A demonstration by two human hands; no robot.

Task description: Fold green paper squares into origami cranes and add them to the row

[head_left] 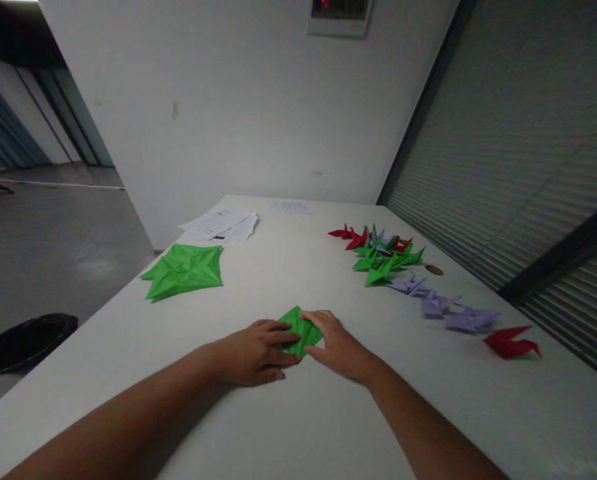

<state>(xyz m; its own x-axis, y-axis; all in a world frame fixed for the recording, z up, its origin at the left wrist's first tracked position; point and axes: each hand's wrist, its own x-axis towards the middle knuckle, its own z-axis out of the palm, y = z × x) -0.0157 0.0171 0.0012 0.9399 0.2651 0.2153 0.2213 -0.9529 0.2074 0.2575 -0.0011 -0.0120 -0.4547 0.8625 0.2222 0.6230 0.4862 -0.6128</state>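
A small folded green origami paper, diamond-like with crease lines, lies on the white table in front of me. My left hand rests flat over its left side, fingers spread and partly covering it. On the other side, my right hand holds the right edge, thumb near the lower side and fingertips on the upper side. The ends of some right fingers are hard to make out. Further left lie several creased green paper sheets, stacked loosely.
Green paper cranes, purple paper cranes and a red paper crane line the right side by the window blinds. Printed papers lie at the back left. A black-lined bin stands on the floor beyond the left edge.
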